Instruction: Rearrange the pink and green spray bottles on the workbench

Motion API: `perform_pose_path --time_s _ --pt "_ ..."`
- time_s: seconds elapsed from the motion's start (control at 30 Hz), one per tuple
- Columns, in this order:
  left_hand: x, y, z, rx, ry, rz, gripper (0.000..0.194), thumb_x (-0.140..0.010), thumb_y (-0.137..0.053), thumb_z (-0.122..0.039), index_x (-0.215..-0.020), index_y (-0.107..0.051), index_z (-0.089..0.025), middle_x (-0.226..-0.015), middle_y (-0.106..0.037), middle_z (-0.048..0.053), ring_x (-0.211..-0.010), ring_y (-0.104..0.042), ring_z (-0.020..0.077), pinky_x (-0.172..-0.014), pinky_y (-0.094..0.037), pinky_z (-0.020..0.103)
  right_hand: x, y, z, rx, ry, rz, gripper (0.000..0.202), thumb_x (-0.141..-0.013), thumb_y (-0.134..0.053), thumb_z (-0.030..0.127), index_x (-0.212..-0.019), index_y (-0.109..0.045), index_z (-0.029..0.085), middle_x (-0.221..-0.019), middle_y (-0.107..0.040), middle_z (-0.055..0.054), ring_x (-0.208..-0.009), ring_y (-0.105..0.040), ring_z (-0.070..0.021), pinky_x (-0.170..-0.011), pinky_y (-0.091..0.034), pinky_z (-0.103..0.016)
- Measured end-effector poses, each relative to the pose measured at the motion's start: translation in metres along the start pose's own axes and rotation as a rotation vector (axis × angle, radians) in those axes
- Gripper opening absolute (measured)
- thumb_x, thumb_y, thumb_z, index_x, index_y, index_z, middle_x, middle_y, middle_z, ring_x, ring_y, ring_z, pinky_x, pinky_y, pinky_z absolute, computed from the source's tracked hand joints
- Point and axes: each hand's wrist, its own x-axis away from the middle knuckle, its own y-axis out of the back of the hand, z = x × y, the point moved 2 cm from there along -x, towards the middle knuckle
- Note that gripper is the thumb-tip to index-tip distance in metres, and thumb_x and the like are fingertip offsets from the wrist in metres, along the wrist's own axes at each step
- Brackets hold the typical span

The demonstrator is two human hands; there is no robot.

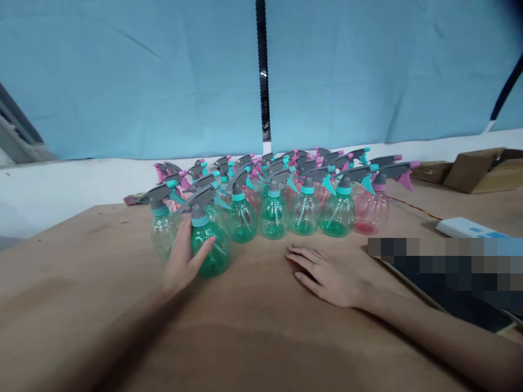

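My left hand [186, 256] is closed around the side of a green spray bottle [212, 253] with a grey and turquoise trigger head. This bottle stands in front of the front row, a little nearer to me. Just behind my fingers is a paler green spray bottle [161, 231] at the row's left end. My right hand [322, 275] rests palm down on the wooden table [261, 343], fingers stretched out and holding nothing. The closest thing beyond its fingertips is a green spray bottle [304, 215]. A pink spray bottle [371, 212] marks the right end of the row.
More spray bottles with pink or turquoise triggers crowd behind the front row. On the right are a cardboard box [482, 171], a white power strip [469, 227] with a cable, and a dark flat panel [445, 288], partly blurred out. A blue curtain [163, 76] hangs behind.
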Motion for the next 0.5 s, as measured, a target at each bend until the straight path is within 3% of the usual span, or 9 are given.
perform_pose_path --time_s 0.23,0.5 --pt "-0.009 -0.014 0.012 0.034 0.086 -0.037 0.053 -0.085 -0.042 -0.044 -0.130 -0.035 -0.017 -0.132 -0.045 0.012 -0.124 -0.039 0.0272 -0.104 -0.029 0.046 0.000 0.001 0.001 -0.017 0.006 -0.016 0.045 -0.092 -0.035 0.035 -0.132 -0.041 0.017 -0.138 -0.040 -0.011 -0.127 -0.033 -0.0234 -0.105 -0.029 -0.043" --pt "-0.017 -0.023 0.015 0.031 0.052 -0.142 0.047 -0.084 -0.046 -0.037 -0.126 -0.039 -0.017 -0.130 -0.046 0.012 -0.124 -0.039 0.0257 -0.104 -0.030 0.045 0.000 0.004 0.003 -0.015 0.009 -0.016 0.045 -0.092 -0.034 0.035 -0.132 -0.042 0.016 -0.137 -0.041 -0.011 -0.127 -0.034 -0.0239 -0.105 -0.029 -0.043"
